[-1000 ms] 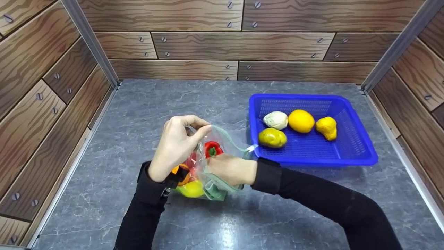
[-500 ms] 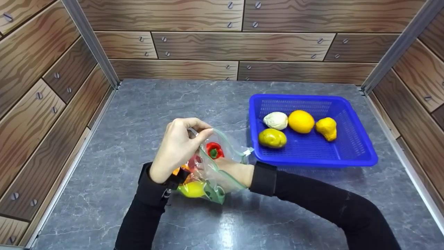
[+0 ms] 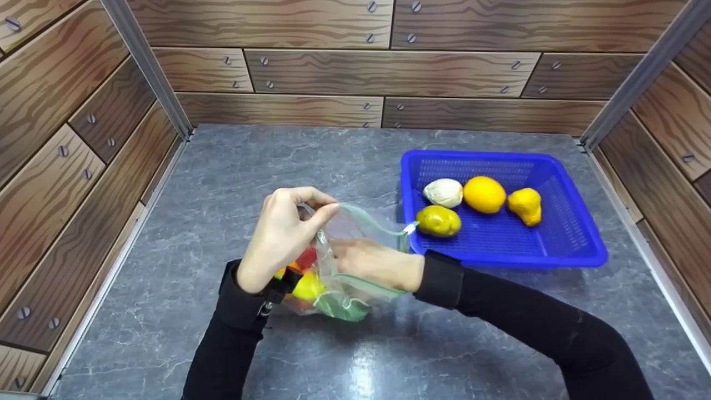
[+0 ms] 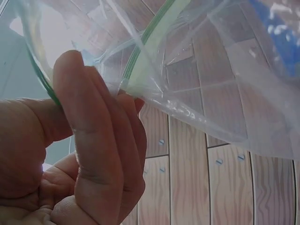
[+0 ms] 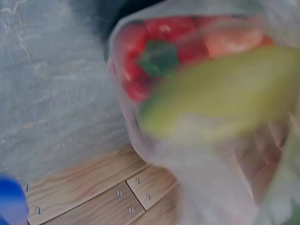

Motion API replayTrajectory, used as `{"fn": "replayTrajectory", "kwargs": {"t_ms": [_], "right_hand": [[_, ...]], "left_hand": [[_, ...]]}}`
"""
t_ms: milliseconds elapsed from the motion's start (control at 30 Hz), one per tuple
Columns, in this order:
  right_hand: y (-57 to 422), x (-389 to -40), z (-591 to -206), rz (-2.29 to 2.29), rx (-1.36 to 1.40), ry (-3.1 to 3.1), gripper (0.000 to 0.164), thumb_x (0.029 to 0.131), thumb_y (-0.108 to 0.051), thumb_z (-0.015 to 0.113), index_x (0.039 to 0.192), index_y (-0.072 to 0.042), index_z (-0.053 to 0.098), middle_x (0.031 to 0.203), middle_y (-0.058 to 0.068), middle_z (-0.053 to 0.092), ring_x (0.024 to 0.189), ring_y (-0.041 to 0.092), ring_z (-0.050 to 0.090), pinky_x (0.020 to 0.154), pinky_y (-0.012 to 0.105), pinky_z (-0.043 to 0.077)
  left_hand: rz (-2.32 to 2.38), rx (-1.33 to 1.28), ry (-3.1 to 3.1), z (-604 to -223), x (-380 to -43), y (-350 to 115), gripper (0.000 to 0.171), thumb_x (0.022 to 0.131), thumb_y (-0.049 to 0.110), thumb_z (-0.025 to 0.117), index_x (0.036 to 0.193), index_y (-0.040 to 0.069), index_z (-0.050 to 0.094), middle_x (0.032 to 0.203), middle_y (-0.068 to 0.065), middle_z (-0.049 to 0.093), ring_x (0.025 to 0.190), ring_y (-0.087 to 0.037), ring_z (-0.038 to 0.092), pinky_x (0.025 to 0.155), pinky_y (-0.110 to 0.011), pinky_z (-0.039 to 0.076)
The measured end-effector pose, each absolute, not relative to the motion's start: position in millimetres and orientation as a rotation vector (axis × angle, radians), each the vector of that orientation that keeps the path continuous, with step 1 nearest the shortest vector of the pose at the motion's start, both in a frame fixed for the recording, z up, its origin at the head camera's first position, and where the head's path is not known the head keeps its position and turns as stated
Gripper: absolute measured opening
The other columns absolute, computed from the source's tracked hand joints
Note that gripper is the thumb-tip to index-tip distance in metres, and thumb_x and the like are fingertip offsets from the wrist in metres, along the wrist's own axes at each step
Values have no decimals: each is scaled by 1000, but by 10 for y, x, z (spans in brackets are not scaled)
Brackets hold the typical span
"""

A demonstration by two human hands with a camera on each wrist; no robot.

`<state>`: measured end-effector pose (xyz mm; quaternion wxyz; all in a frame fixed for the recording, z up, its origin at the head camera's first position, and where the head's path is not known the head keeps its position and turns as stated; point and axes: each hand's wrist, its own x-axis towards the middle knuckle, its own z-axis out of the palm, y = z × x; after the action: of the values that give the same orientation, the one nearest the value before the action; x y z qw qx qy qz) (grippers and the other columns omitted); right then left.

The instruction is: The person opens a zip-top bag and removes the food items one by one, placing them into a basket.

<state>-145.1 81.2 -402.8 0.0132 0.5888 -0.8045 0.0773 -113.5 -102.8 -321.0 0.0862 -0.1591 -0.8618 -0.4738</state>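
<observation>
A clear zip bag with green seal strips stands on the grey table, its mouth spread. My left hand pinches the bag's rim between thumb and fingers; the left wrist view shows the fingers bent beside the plastic. My right hand reaches inside the bag, blurred, its fingertips hidden in the head view. Within the bag are a yellow piece and a red one. In the right wrist view a red bell pepper lies beside a blurred, long yellow-green piece, near my right fingers; their grip is unclear.
A blue plastic basket stands right of the bag, near its zip end. It holds a whitish vegetable, a yellow-green fruit, a round yellow fruit and a lumpy yellow one. Wood-patterned walls enclose the table.
My right hand shifts within the bag and draws slightly right. The red pepper, visible earlier in the head view, is now hidden there. My left hand keeps pinching the rim.
</observation>
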Motion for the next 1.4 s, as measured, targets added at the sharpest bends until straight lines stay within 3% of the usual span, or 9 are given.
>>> {"fn": "replayTrajectory", "kwargs": {"t_ms": [133,267,433,567,767,967,1133,1400], "right_hand": [[819,-1421,-3880,180,1766,-2432,30,89,-35,64,112,-16,63,105,1,62,92,15,60,77,29,54],[832,-1358,-3762,146,1718,-2379,33,87,-35,65,114,-16,62,111,2,61,98,17,60,84,31,52],[892,-1250,-3586,-17,1635,-2310,36,86,-44,64,110,-17,62,102,1,60,87,20,57,74,32,50],[984,-1161,-3426,-134,1584,-2264,46,79,-51,71,109,-16,62,97,2,58,84,21,53,73,31,48],[1176,-1068,-3211,-150,1522,-2274,58,70,-49,79,114,-17,60,96,2,55,85,22,51,73,31,47],[1467,-1017,-3066,-3,1475,-2305,57,70,-42,80,118,-16,62,94,2,55,82,20,50,70,31,46],[1773,-1034,-3006,120,1430,-2329,54,67,-31,80,116,-17,64,95,0,58,85,18,53,71,32,48],[2311,-1192,-3038,237,1341,-2427,59,62,-28,84,117,-17,67,99,0,59,86,15,51,69,31,44]], "left_hand": [[-1402,-458,-2572,-3190,-1134,-1026,7,91,27,69,91,25,75,80,7,69,55,-18,54,53,-21,40],[-1385,-468,-2573,-3189,-1128,-1028,8,92,29,67,92,26,75,82,9,69,59,-15,52,56,-21,38],[-1390,-464,-2569,-3179,-1120,-1034,9,92,31,67,91,27,75,82,10,69,60,-13,51,56,-21,37],[-1399,-456,-2565,-3166,-1124,-1038,10,91,30,68,91,24,76,81,9,69,58,-13,50,54,-20,36],[-1404,-460,-2554,-3161,-1137,-1044,11,91,30,69,93,22,76,81,6,70,58,-15,52,54,-20,38],[-1430,-456,-2538,-3170,-1132,-1052,10,90,27,70,95,20,76,83,2,72,65,-17,57,57,-20,40],[-1423,-452,-2539,-3164,-1117,-1060,8,90,28,69,95,24,75,83,4,71,61,-16,55,55,-21,37],[-1403,-441,-2554,-3161,-1125,-1067,11,90,28,70,95,21,76,80,5,71,58,-16,55,53,-20,36]]}}
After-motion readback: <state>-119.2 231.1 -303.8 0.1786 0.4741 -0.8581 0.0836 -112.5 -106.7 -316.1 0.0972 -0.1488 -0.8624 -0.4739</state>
